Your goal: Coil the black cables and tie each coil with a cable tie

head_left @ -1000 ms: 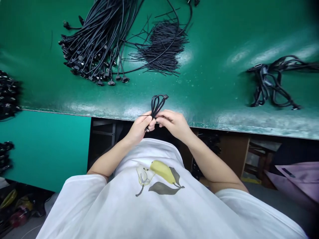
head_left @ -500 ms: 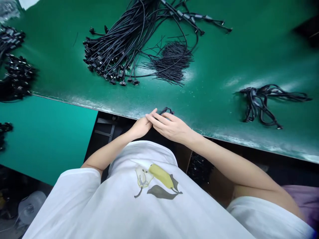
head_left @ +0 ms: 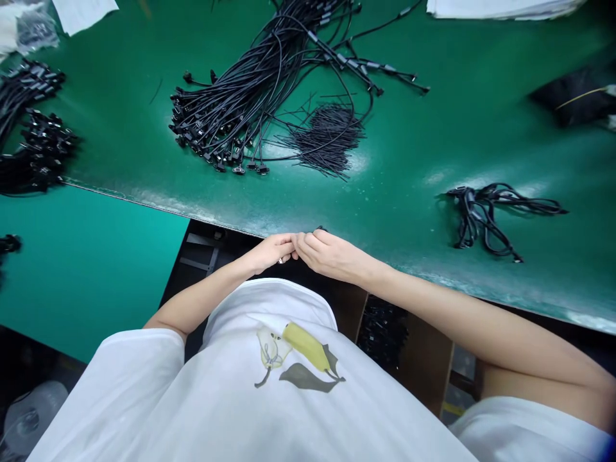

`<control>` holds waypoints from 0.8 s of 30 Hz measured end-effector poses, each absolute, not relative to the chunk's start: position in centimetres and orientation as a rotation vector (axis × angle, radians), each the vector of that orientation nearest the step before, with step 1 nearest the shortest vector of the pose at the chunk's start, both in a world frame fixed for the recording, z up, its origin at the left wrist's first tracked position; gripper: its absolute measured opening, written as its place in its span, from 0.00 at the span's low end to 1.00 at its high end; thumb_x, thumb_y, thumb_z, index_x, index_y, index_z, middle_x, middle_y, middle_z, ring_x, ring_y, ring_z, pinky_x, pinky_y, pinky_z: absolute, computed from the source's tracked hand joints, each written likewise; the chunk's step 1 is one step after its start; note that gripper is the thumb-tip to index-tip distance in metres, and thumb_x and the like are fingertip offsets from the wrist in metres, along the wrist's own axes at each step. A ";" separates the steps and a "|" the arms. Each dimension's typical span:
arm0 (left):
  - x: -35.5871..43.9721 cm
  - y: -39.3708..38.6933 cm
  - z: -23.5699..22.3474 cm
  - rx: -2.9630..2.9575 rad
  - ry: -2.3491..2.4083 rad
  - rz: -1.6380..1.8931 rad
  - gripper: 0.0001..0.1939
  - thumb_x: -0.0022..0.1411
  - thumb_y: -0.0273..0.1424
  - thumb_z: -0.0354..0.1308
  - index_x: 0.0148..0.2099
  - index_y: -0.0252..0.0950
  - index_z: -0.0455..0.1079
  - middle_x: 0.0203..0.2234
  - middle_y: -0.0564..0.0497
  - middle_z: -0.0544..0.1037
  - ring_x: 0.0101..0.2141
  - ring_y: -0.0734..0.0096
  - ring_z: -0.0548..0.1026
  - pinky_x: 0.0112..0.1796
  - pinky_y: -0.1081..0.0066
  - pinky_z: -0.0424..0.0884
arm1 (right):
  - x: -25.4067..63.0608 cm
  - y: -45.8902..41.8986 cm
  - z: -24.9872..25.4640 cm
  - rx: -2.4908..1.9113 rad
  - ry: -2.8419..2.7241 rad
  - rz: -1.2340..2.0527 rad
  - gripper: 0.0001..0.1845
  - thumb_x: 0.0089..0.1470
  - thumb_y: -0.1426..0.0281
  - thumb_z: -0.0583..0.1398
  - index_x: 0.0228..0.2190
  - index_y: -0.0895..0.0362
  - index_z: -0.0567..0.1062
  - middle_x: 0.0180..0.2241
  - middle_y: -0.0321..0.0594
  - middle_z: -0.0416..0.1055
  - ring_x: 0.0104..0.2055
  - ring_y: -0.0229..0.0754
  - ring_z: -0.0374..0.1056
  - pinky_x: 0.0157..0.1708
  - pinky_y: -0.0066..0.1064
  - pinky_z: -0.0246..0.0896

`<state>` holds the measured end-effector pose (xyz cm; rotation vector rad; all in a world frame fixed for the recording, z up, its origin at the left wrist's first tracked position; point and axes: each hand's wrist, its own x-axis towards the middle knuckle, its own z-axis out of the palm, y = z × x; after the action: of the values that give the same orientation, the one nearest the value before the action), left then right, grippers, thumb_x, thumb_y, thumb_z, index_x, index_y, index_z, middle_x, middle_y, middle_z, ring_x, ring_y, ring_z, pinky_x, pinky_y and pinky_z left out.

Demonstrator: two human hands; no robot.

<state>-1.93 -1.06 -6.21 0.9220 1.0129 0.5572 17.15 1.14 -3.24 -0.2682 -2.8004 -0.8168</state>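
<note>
My left hand (head_left: 269,252) and my right hand (head_left: 327,255) meet at the near edge of the green table (head_left: 409,154), fingers curled together. They hold a small coiled black cable (head_left: 320,229), of which only a sliver shows above my right knuckles; the rest is hidden inside the hands. Farther out on the table lie a big bundle of black cables with connectors (head_left: 240,102) and a pile of thin black ties (head_left: 327,138).
A tied cable bundle (head_left: 486,215) lies at the right. More black cables (head_left: 33,128) sit at the far left, a second green surface (head_left: 86,269) lies lower left, and white sheets (head_left: 500,8) are at the top right. A box of black parts (head_left: 382,330) sits under the table.
The coiled cable, standing clear above my fingers a second ago, is now folded down and almost covered by both hands. The camera has tilted, showing more of the table's far side.
</note>
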 end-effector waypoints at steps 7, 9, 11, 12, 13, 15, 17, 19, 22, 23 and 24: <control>-1.7 -1.0 -6.8 0.814 1.002 0.615 0.16 0.58 0.36 0.61 0.45 0.30 0.72 0.22 0.58 0.65 0.19 0.84 0.60 0.23 0.77 0.53 | 17.1 0.7 -3.2 -0.320 -2.785 -0.714 0.13 0.63 0.79 0.53 0.32 0.65 0.76 0.28 0.44 0.68 0.30 0.42 0.58 0.31 0.37 0.48; -1.8 -0.9 -6.8 0.820 0.982 0.635 0.13 0.58 0.36 0.61 0.40 0.31 0.71 0.22 0.58 0.65 0.20 0.84 0.60 0.23 0.77 0.53 | 16.9 0.5 -3.3 -0.440 -2.753 -0.683 0.11 0.63 0.78 0.54 0.32 0.64 0.75 0.27 0.42 0.65 0.29 0.42 0.56 0.30 0.37 0.46; -1.8 -0.8 -6.7 0.816 0.977 0.644 0.12 0.57 0.36 0.62 0.35 0.31 0.69 0.22 0.57 0.65 0.20 0.84 0.60 0.23 0.77 0.54 | 16.8 0.5 -3.3 -0.495 -2.743 -0.676 0.11 0.62 0.79 0.54 0.30 0.63 0.74 0.26 0.41 0.63 0.28 0.42 0.55 0.30 0.37 0.44; -1.8 -0.7 -6.6 0.807 0.979 0.641 0.11 0.56 0.36 0.62 0.33 0.32 0.68 0.21 0.57 0.65 0.20 0.84 0.60 0.23 0.77 0.54 | 16.7 0.5 -3.3 -0.488 -2.751 -0.674 0.13 0.62 0.79 0.53 0.29 0.62 0.74 0.26 0.41 0.62 0.28 0.42 0.54 0.30 0.37 0.44; -1.7 -0.7 -6.5 0.794 0.985 0.638 0.11 0.56 0.35 0.62 0.31 0.32 0.67 0.21 0.58 0.64 0.20 0.84 0.60 0.23 0.77 0.54 | 16.6 0.6 -3.2 -0.469 -2.768 -0.670 0.14 0.63 0.80 0.52 0.28 0.62 0.73 0.25 0.40 0.62 0.28 0.42 0.54 0.30 0.36 0.43; -1.4 -0.8 -6.4 0.758 1.012 0.636 0.10 0.56 0.33 0.62 0.29 0.33 0.66 0.19 0.58 0.62 0.20 0.84 0.58 0.23 0.77 0.53 | 16.4 0.8 -3.1 -0.425 -2.816 -0.653 0.16 0.64 0.80 0.50 0.28 0.61 0.72 0.25 0.40 0.62 0.28 0.41 0.53 0.29 0.36 0.42; -1.0 -0.8 -6.2 0.716 1.048 0.653 0.08 0.57 0.31 0.60 0.29 0.33 0.66 0.17 0.59 0.61 0.19 0.83 0.58 0.23 0.77 0.52 | 16.2 1.1 -3.1 -0.415 -2.860 -0.625 0.16 0.64 0.80 0.49 0.28 0.61 0.72 0.25 0.40 0.62 0.27 0.41 0.53 0.28 0.36 0.40; -0.6 -0.9 -6.0 0.680 1.068 0.704 0.07 0.58 0.30 0.57 0.29 0.33 0.67 0.17 0.59 0.61 0.19 0.82 0.58 0.23 0.77 0.53 | 16.1 1.7 -3.3 -0.456 -2.887 -0.552 0.16 0.64 0.79 0.50 0.28 0.60 0.72 0.24 0.40 0.63 0.26 0.41 0.53 0.28 0.36 0.39; -0.4 -0.7 -5.8 0.621 1.062 0.813 0.05 0.58 0.29 0.57 0.32 0.32 0.71 0.20 0.56 0.67 0.23 0.80 0.63 0.27 0.77 0.58 | 15.8 2.7 -3.7 -0.631 -2.883 -0.231 0.15 0.64 0.75 0.51 0.27 0.59 0.72 0.23 0.40 0.65 0.25 0.40 0.54 0.27 0.35 0.40; -0.4 -0.6 -5.8 0.595 1.058 0.857 0.05 0.58 0.29 0.57 0.33 0.32 0.72 0.22 0.55 0.70 0.26 0.79 0.66 0.30 0.76 0.61 | 15.6 2.9 -3.8 -0.729 -2.839 -0.077 0.15 0.64 0.73 0.51 0.27 0.59 0.72 0.24 0.40 0.67 0.25 0.39 0.55 0.28 0.34 0.42; -0.5 -0.4 -5.8 0.570 1.049 0.903 0.05 0.57 0.29 0.58 0.34 0.32 0.73 0.25 0.53 0.73 0.30 0.77 0.69 0.34 0.75 0.64 | 15.5 2.9 -3.8 -0.835 -2.766 0.092 0.16 0.64 0.71 0.51 0.27 0.59 0.71 0.24 0.40 0.68 0.26 0.38 0.57 0.28 0.33 0.43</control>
<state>-0.48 -0.40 -5.75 0.5702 1.0490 0.9030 15.47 2.94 -3.84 -0.8350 -2.7659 0.0919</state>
